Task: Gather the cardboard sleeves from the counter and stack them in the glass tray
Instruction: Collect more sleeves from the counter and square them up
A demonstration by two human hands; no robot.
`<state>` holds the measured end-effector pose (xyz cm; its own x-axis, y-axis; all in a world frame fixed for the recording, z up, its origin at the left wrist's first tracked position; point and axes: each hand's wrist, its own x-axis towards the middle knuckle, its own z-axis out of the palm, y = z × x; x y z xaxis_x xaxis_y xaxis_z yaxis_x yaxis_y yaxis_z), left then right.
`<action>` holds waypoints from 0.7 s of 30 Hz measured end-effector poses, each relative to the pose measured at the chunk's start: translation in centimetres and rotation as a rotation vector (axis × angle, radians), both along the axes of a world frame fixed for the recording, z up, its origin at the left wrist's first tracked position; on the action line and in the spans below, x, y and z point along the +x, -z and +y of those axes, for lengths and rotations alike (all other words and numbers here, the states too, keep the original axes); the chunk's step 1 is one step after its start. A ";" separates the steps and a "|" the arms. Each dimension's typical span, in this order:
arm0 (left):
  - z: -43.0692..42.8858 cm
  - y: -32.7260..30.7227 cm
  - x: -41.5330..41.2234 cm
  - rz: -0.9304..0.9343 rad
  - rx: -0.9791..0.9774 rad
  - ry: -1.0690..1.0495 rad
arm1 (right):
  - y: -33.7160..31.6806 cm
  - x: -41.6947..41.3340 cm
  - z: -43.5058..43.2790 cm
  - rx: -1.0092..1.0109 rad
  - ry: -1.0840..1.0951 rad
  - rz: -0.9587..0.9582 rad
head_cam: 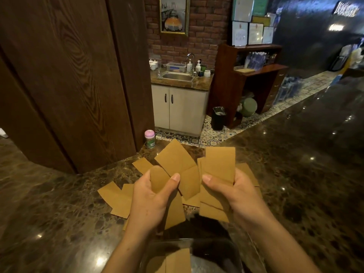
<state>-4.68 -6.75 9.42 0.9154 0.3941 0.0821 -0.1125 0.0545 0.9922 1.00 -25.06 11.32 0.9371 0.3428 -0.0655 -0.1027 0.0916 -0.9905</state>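
Flat brown cardboard sleeves fill both my hands above the dark marble counter (pixel 59 223). My left hand (pixel 151 201) grips a fanned bunch of sleeves (pixel 175 160). My right hand (pixel 234 194) grips another bunch (pixel 219 164) held upright. More loose sleeves (pixel 116 200) lie on the counter under and to the left of my hands. The glass tray (pixel 226 251) sits at the near edge between my forearms, with sleeves (pixel 177 261) lying in its left part.
A small pink-lidded jar (pixel 150 138) stands at the counter's far edge next to a dark wooden panel (pixel 69 75). The counter runs on to the right. Beyond it are a sink cabinet (pixel 179 107), a black bin (pixel 218 118) and a wooden shelf unit (pixel 254 79).
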 end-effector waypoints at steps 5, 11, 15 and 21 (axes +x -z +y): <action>1.3 -0.6 0.0 0.123 0.064 0.275 | -1.8 2.9 -1.9 -0.084 -0.199 -0.043; 0.7 -0.5 0.5 0.142 0.014 0.306 | -0.3 2.7 -0.7 -0.024 -0.181 0.081; 0.9 -0.4 0.3 0.161 -0.291 0.368 | 0.4 2.2 -0.5 0.119 -0.005 0.145; 1.2 -0.4 0.4 0.093 -0.207 0.214 | -0.1 1.2 -1.1 0.220 -0.023 0.172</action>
